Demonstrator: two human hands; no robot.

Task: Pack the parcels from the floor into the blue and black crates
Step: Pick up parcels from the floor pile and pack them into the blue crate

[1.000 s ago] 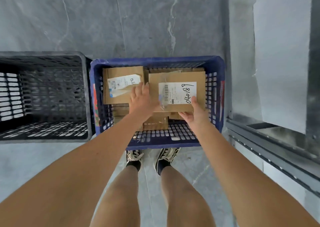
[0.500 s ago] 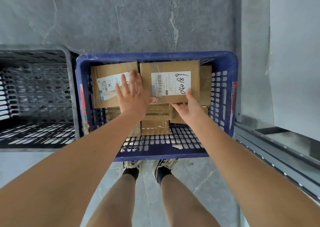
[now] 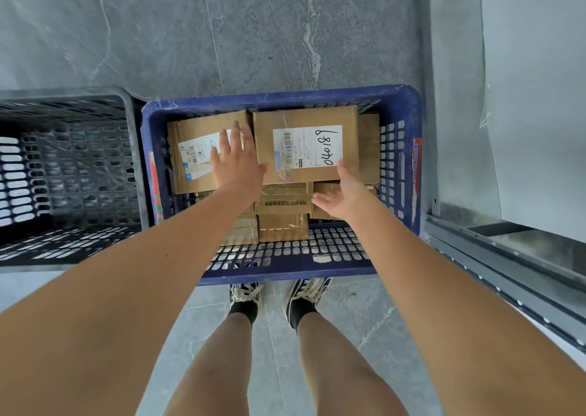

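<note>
1. Parcel with the handwritten label sits at the blue crate's far wall, right of centre, on top of lower boxes. It looks seated; the step in hand is squaring it in.
2. Left hand: fingers straight and spread, lying across the seam between that parcel and the neighbouring parcel at the far-left corner. It grips nothing. Press flat so both tops level out.
3. Right hand: open, palm up, at the parcel's near edge, thumb touching near the label corner. It holds nothing. Whether the fingers are under the edge, I cannot tell.
4. Push toward the far wall and keep the label up.
5. Near half of the crate shows bare floor, so fill there next.
6. Black crate, touching the blue one's left side, looks empty.
</note>
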